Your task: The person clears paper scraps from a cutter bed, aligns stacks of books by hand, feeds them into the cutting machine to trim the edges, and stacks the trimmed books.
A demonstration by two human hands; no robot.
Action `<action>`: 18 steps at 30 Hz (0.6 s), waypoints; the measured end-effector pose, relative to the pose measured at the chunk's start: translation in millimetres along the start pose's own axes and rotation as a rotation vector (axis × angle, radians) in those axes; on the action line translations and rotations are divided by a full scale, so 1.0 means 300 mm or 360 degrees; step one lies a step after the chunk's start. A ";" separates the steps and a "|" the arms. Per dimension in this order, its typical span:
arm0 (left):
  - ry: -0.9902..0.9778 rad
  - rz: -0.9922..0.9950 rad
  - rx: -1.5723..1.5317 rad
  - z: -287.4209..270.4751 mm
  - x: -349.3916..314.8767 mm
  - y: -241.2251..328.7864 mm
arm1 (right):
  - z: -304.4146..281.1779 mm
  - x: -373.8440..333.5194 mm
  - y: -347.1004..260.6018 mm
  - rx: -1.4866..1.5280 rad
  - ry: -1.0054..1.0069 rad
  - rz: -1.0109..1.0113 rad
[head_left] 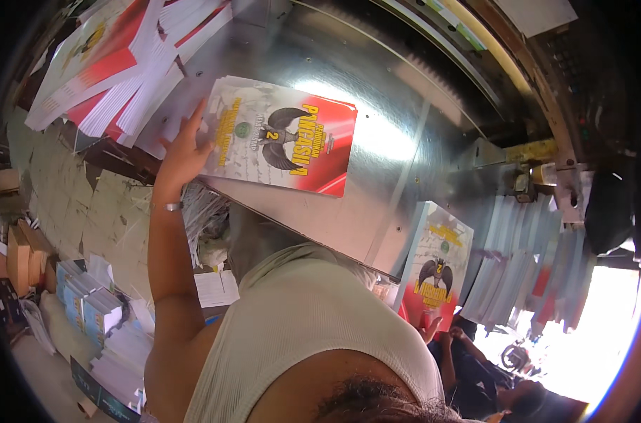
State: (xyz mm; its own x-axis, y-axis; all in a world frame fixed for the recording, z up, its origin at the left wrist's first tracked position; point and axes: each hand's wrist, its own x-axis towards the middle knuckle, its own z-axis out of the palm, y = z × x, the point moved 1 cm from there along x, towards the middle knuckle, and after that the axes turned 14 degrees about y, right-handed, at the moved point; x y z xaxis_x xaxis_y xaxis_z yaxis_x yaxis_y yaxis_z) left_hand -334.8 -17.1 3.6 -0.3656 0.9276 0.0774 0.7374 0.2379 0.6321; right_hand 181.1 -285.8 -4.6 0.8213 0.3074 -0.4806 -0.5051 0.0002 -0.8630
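Observation:
A stack of booklets (pixel 230 151) with red, white and grey covers, a dark winged emblem and yellow lettering lies flat on the metal table. My left hand (pixel 184 154), a band at its wrist, rests against the stack's left edge with its fingers spread. To the right, a matching booklet (pixel 453 247) sits at an angle over the table's near edge. My right hand (pixel 430 329) grips its near end, thumb on the red part of the cover; the other fingers are hidden beneath, and my body covers the right arm.
Loose booklets (pixel 109 77) are piled at the far left. The metal table (pixel 320 215) reflects bright light. Rows of booklets (pixel 507 261) stand at the right beside machine parts. Another person (pixel 479 377) is at the lower right. Bundled books (pixel 88 296) lie at lower left.

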 end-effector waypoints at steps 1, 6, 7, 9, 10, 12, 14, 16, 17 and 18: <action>-0.0037 0.0039 -0.0133 0.006 0.012 -0.020 | 0.003 -0.001 -0.004 0.0034 0.0000 -0.0006; -0.0084 0.0208 -0.0446 0.044 0.094 -0.079 | 0.019 0.040 -0.056 0.0095 -0.0212 -0.0045; -0.0124 0.0210 -0.0366 0.044 0.102 -0.064 | 0.023 0.059 -0.080 0.0074 -0.0314 -0.0053; -0.0135 0.0179 -0.0294 0.041 0.111 -0.057 | 0.091 0.036 -0.131 -0.0041 -0.0440 -0.0127; -0.0190 0.0193 -0.0277 0.039 0.121 -0.052 | 0.130 0.049 -0.142 -0.0047 -0.0466 -0.0129; -0.0228 0.0191 -0.0274 0.042 0.130 -0.053 | 0.216 0.089 -0.197 -0.0066 -0.0695 -0.0401; -0.0253 0.0239 -0.0294 0.058 0.153 -0.027 | 0.381 0.048 -0.253 -0.0053 -0.1148 -0.0607; -0.0164 0.0205 -0.0616 0.127 0.160 -0.148 | 0.571 -0.044 -0.269 -0.0026 -0.1203 -0.0902; -0.0107 0.0201 -0.0941 0.143 0.163 -0.188 | 0.667 -0.078 -0.262 -0.0064 -0.1315 -0.1150; -0.0078 0.0193 -0.0946 0.129 0.159 -0.193 | 0.767 -0.120 -0.253 -0.0102 -0.1422 -0.1405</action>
State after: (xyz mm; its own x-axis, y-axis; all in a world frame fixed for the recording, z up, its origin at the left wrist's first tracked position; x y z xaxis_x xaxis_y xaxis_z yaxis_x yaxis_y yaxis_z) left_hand -373.1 24.6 -59.1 -0.2619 0.9535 0.1495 0.3234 -0.0592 0.9444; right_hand 129.0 -78.0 114.0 0.3931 0.7617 0.5150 0.1585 0.4955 -0.8540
